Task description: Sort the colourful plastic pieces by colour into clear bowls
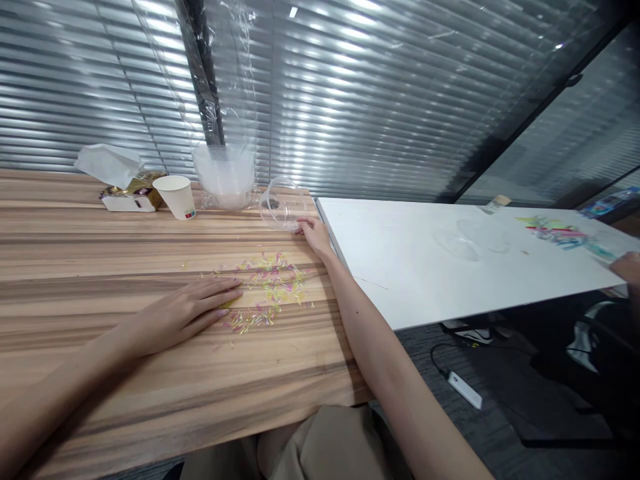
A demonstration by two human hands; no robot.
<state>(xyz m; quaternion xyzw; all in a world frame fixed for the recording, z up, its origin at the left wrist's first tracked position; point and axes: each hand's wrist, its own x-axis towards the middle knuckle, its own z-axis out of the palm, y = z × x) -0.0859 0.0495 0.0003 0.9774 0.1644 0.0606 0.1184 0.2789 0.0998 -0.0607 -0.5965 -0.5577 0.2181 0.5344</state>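
Note:
My left hand (183,313) lies flat on the wood-grain table, fingers stretched out and slightly apart. Its fingertips reach the left side of a scattered patch of small yellow, pink and clear shiny bits (283,288). Farther back, my right hand (315,235) pinches the near right rim of a clear plastic bowl (273,212), which is tilted with its round opening showing. The fingers are partly hidden where they meet the rim.
A tissue pack (131,199), a paper cup (175,197) and a wrapped stack of clear plastic bowls (227,177) stand along the back. On the white table (380,247) are clear plastic pieces (457,240) and colourful strips (555,232). A person's hand (627,267) is at far right.

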